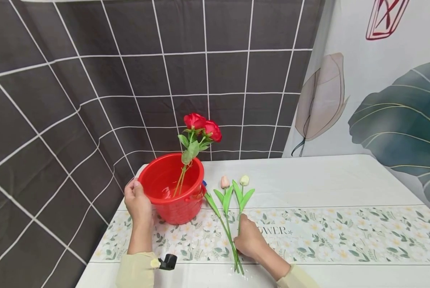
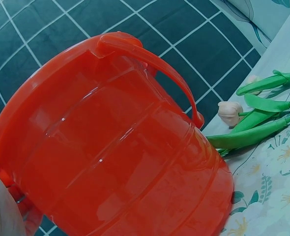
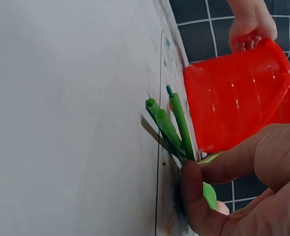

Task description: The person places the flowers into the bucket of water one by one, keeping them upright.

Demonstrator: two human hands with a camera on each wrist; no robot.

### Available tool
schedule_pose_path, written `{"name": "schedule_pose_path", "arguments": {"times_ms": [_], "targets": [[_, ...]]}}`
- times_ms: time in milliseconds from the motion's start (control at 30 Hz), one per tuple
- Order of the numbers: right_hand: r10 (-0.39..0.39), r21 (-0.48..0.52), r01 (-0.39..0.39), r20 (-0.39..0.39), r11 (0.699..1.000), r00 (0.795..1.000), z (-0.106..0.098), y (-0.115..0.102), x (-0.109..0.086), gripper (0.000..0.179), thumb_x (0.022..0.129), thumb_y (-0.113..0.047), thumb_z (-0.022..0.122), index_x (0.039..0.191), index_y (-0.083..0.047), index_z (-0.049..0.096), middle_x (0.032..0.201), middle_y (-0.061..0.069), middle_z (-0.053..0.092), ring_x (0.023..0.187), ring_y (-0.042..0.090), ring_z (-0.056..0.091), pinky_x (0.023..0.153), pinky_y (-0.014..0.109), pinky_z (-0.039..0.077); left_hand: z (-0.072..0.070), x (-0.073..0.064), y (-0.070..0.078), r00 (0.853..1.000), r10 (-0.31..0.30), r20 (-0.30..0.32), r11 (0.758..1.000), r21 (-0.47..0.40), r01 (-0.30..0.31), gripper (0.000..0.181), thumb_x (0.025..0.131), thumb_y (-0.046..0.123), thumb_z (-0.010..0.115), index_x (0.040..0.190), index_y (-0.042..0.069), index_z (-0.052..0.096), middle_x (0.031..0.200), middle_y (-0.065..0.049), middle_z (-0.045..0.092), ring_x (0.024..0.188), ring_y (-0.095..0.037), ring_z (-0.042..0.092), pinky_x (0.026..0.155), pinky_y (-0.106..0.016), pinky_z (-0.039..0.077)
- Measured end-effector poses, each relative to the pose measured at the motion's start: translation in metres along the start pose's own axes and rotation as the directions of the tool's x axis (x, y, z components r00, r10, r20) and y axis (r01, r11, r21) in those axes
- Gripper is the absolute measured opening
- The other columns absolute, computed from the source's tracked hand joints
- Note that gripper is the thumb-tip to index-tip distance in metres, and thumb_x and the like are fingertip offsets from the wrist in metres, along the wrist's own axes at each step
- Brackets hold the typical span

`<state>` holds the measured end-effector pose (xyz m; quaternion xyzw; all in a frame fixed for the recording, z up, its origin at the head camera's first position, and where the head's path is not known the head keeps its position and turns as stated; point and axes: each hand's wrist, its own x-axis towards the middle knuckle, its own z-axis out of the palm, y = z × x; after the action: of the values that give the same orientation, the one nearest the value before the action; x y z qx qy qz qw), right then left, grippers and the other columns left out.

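A red plastic bucket (image 1: 179,210) stands on the table, gripped at its left rim by my left hand (image 1: 138,202). Two red roses (image 1: 195,121) lean inside it, their blooms above the rim. To the bucket's right lie artificial tulips: one pink (image 1: 225,182), one pale yellow (image 1: 244,180), and one whose blue bloom (image 1: 204,183) is mostly hidden by the bucket. Their stems cross near the lower ends. My right hand (image 1: 250,238) is at these stems; in the right wrist view its thumb and finger pinch the green tulip stems (image 3: 170,130), whose cut ends stick out.
A white cloth with a floral band (image 1: 337,232) covers the table. Behind and to the left hangs a dark cloth with white grid lines (image 1: 225,76). A light leaf-patterned curtain (image 1: 359,120) hangs at the right. The bucket's handle (image 2: 169,73) hangs down its side.
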<state>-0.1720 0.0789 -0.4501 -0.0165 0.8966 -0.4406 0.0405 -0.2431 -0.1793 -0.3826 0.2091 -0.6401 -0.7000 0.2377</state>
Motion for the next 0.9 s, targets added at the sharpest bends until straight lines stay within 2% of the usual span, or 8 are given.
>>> {"name": "schedule_pose_path", "arguments": {"times_ms": [167, 333, 467, 667, 900], "targets": [[0.014, -0.005, -0.014, -0.003, 1.0, 1.0, -0.003, 0.002, -0.001, 0.067, 0.07, 0.016, 0.057, 0.133, 0.021, 0.033, 0.079, 0.016, 0.061, 0.058, 0.018, 0.059, 0.044, 0.025, 0.05, 0.0, 0.0, 0.0, 1.0, 0.0, -0.003, 1.0, 0.0, 0.0, 0.045, 0.105, 0.031, 0.035, 0.143, 0.008, 0.038, 0.145, -0.009, 0.044, 0.131, -0.025, 0.043, 0.109, -0.039, 0.037], [0.017, 0.015, -0.017, -0.012, 1.0, 1.0, -0.01, 0.003, -0.001, 0.062, 0.074, 0.013, 0.058, 0.131, 0.021, 0.036, 0.064, 0.01, 0.058, 0.05, 0.015, 0.057, 0.042, 0.025, 0.048, -0.001, 0.0, 0.0, 1.0, 0.004, -0.002, 1.0, -0.001, -0.004, 0.045, 0.105, 0.031, 0.035, 0.143, 0.008, 0.038, 0.145, -0.009, 0.044, 0.13, -0.026, 0.043, 0.109, -0.041, 0.037], [0.021, 0.072, -0.019, -0.022, 0.997, 1.0, -0.014, 0.004, 0.0, 0.063, 0.076, 0.011, 0.064, 0.131, 0.023, 0.036, 0.06, 0.006, 0.055, 0.044, 0.014, 0.056, 0.04, 0.026, 0.045, -0.001, 0.0, 0.0, 1.0, 0.006, 0.001, 1.0, 0.003, -0.006, 0.045, 0.105, 0.031, 0.034, 0.143, 0.008, 0.038, 0.145, -0.01, 0.043, 0.13, -0.027, 0.043, 0.109, -0.041, 0.038], [0.045, 0.156, -0.04, -0.026, 0.987, 0.999, -0.019, 0.008, 0.001, 0.056, 0.078, 0.012, 0.065, 0.128, 0.02, 0.042, 0.066, 0.006, 0.055, 0.045, 0.013, 0.055, 0.042, 0.026, 0.046, 0.0, 0.001, 0.0, 1.0, 0.006, -0.004, 1.0, 0.0, -0.006, 0.045, 0.105, 0.031, 0.035, 0.143, 0.008, 0.038, 0.145, -0.01, 0.044, 0.129, -0.026, 0.043, 0.108, -0.04, 0.038], [0.084, 0.297, -0.073, -0.022, 0.952, 0.996, -0.024, 0.011, 0.003, 0.048, 0.079, 0.014, 0.063, 0.125, 0.014, 0.047, 0.071, 0.009, 0.057, 0.047, 0.016, 0.056, 0.043, 0.026, 0.047, 0.001, 0.001, -0.001, 1.0, 0.002, -0.012, 1.0, 0.001, -0.002, 0.044, 0.104, 0.03, 0.035, 0.143, 0.008, 0.038, 0.144, -0.01, 0.045, 0.128, -0.026, 0.044, 0.108, -0.04, 0.039]]}}
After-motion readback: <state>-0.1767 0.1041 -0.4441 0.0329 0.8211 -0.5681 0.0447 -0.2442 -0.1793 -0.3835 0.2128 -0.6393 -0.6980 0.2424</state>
